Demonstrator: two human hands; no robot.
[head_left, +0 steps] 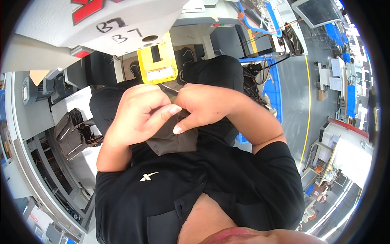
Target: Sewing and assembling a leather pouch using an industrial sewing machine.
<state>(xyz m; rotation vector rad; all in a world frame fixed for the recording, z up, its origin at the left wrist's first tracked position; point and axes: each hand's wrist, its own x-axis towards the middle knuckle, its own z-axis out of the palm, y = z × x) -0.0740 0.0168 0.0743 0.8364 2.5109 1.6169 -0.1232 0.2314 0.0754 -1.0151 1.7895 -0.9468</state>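
Against the chest, both hands' fingers pinch a dark fabric piece.

grey floor w/ yellow line, blue bins at right, white worktop at left, monitor overhead, bright light.

fabric piece between both hands, sewing machine behind, fabric stack left

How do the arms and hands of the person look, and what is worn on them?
Both forearms are bare. The left hand and the right hand wear no gloves, and no rings or watch are visible. Short black sleeves of a black shirt end near the elbows. The thumbnails are short and pale.
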